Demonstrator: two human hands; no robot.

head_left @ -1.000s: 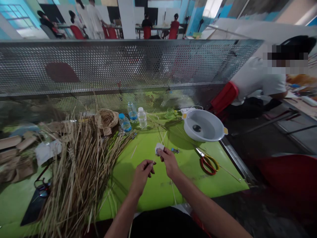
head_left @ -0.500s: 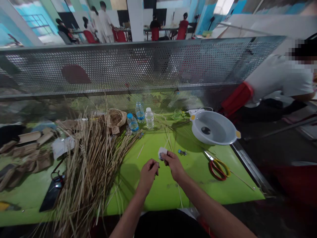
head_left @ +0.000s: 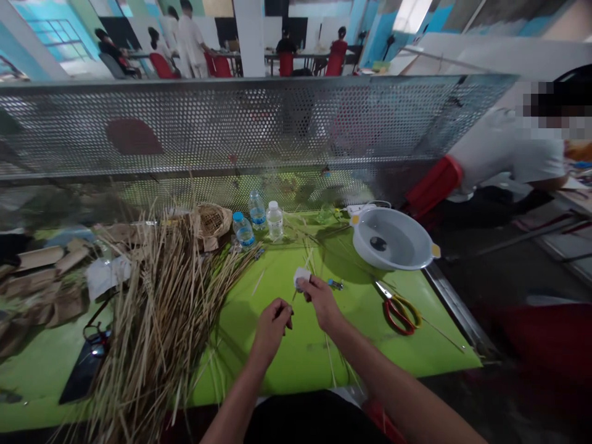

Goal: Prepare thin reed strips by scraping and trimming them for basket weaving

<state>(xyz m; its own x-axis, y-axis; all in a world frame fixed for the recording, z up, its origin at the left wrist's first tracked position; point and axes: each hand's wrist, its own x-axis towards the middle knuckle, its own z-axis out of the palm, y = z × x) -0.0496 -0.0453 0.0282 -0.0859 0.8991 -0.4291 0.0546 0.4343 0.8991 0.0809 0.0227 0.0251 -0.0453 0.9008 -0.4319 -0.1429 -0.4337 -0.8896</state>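
My right hand (head_left: 321, 299) pinches a small flat white piece (head_left: 302, 279) between thumb and fingers; its exact kind I cannot make out. A thin straw strip (head_left: 295, 295) shows in the gap between the two hands. The fingers of my left hand (head_left: 274, 319) are closed at the strip's near end, lower and to the left. Just right of my right hand lies a small metal clip-like item with a blue end (head_left: 335, 284). Scissors with red and yellow handles (head_left: 398, 311) rest farther right. Several pale strips (head_left: 309, 256) lie on the green table behind the white piece.
A large heap of dry straw (head_left: 161, 314) covers the left side, beside a phone (head_left: 83, 370) and glasses (head_left: 96, 338). Behind are a woven basket (head_left: 213, 223), bottles (head_left: 275, 221) and a basin of water (head_left: 393, 237). A perforated metal screen (head_left: 259, 129) borders the table; a person sits right.
My hands have drawn slightly apart, and a bit of strip now shows between them. The whole view has shifted a little as my head turned.
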